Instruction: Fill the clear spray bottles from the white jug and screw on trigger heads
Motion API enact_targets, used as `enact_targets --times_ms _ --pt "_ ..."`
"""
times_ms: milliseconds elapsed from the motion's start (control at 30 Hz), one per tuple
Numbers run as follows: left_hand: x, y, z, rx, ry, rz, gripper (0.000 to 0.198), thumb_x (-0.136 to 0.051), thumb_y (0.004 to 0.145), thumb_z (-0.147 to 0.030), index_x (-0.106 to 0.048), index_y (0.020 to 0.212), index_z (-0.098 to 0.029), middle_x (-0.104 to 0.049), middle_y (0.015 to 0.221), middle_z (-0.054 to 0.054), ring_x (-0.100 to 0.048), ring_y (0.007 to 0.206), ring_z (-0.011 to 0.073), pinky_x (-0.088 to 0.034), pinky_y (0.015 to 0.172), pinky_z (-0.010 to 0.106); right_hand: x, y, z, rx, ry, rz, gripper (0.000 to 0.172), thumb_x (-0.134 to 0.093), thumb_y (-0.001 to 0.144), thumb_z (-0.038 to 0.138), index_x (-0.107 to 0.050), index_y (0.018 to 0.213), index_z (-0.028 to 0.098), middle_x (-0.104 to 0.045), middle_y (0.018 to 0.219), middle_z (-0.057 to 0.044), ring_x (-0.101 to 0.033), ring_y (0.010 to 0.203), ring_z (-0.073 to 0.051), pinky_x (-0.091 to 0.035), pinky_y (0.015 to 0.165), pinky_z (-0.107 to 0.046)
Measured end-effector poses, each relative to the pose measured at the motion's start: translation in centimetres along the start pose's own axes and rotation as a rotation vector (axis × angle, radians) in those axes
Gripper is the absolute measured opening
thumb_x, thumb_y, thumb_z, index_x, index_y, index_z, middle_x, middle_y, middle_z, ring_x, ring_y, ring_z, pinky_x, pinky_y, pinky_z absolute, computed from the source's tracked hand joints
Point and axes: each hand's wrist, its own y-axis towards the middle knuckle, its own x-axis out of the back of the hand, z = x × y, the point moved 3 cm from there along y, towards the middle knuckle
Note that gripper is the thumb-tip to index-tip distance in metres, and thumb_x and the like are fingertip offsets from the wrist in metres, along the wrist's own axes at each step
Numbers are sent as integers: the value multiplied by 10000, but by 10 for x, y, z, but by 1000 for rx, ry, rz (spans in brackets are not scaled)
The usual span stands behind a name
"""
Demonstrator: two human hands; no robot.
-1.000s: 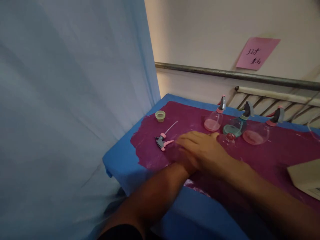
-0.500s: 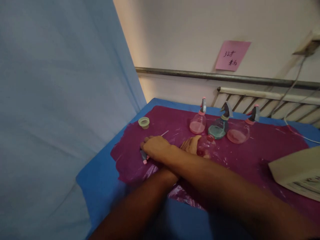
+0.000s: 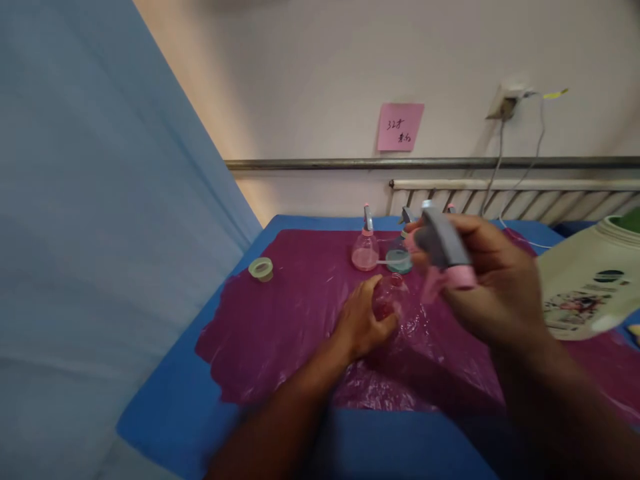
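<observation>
My left hand (image 3: 365, 317) is wrapped round a clear, pinkish spray bottle (image 3: 391, 295) that has no top on it and stands on the purple plastic sheet (image 3: 285, 320). Raised to the right of it, my right hand (image 3: 493, 287) grips a grey and pink spray head (image 3: 443, 243). A thin pale tube runs left from the spray head, passing in front of other bottles. Behind my left hand stand a spray bottle with pink liquid (image 3: 365, 257) and one with blue-green liquid (image 3: 399, 259); my right hand partly covers what is behind it.
A pale green cap (image 3: 261, 269) lies at the left of the sheet. At the right stands a large cream jug (image 3: 590, 280). A blue curtain (image 3: 100, 233) hangs at the left. A radiator (image 3: 575, 193) and white cables run along the wall.
My right hand has lifted the spray head from the sheet's left side and carried it right, uncrossing my arms. My left hand still holds the bottle. The view has turned right.
</observation>
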Motion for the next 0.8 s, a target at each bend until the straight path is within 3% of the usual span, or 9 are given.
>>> enact_targets --times_ms 100,167,400,600,800 --pt "1 1 -1 -35 15 23 902 -896 919 -339 -524 1738 -264 -634 1775 162 -620 1636 410 -482 1405 638 35 -5 6 -80 -82 -199 312 -984 942 261 -875 1226 330 -867 1236 -23 -838 1066 -227 -738 912 -382" --pt "3 2 -1 -59 14 43 894 -893 932 -356 -528 1744 -271 -625 1787 155 -612 1642 413 -475 1407 662 45 -7 9 -116 -108 -230 276 -1004 945 303 -889 1193 338 -861 1252 -39 -837 1093 -249 -746 926 -413" --pt "3 2 3 -121 28 20 865 -876 959 -366 -532 1748 -274 -621 1776 144 -600 1656 387 -457 1428 649 43 -7 -2 -159 -40 2 325 -1003 952 333 -880 1252 344 -847 1136 -30 -820 948 -210 -748 906 -384" --pt "0 -2 3 -150 -31 44 859 -888 959 -381 -540 1740 -303 -639 1752 132 -610 1646 380 -479 1412 646 30 -7 -44 -249 28 208 349 -996 960 374 -872 1277 301 -867 1188 -51 -829 1056 -226 -713 1002 -390" --pt "1 -3 1 -52 -120 42 905 -890 922 -315 -529 1752 -327 -652 1746 128 -660 1598 397 -537 1369 660 18 -10 -88 -464 208 360 364 -997 949 430 -866 1246 267 -864 1173 -58 -782 947 -203 -660 832 -326"
